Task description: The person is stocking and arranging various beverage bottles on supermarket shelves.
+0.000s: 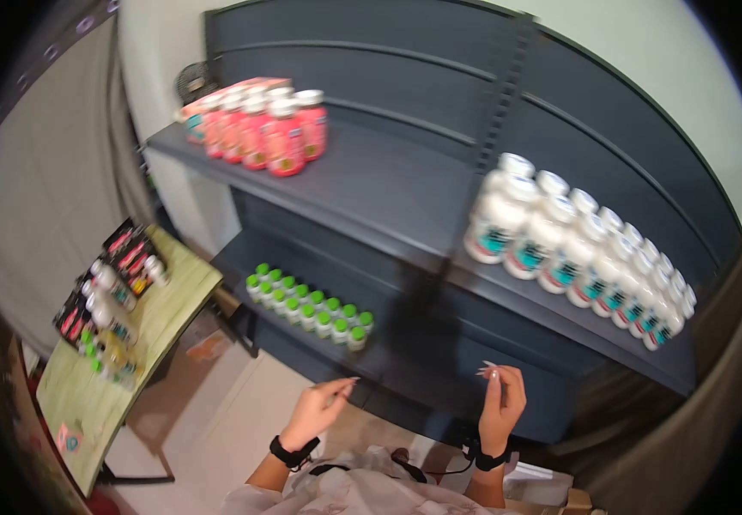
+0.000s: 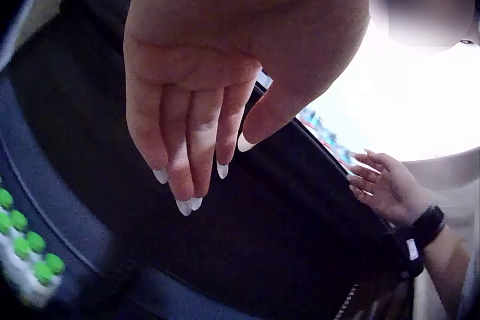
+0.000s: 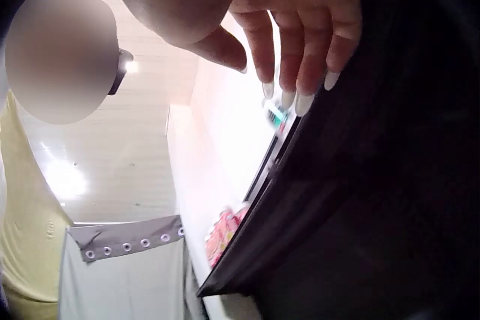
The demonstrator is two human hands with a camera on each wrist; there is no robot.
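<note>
At lower centre, the left hand (image 1: 318, 408) and right hand (image 1: 501, 408) hold nothing, fingers loosely extended, thumbs apart; the close-packed green-capped bottles (image 1: 308, 312), left of centre, would demand careful fingertip handling.

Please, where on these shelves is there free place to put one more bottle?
On the upper shelf, a bare stretch lies between the pink bottles and the white bottles. The lower shelf looks bare, though shadowed, just right of the green-capped bottles. It is crowded where the white bottles stand close together.
</note>
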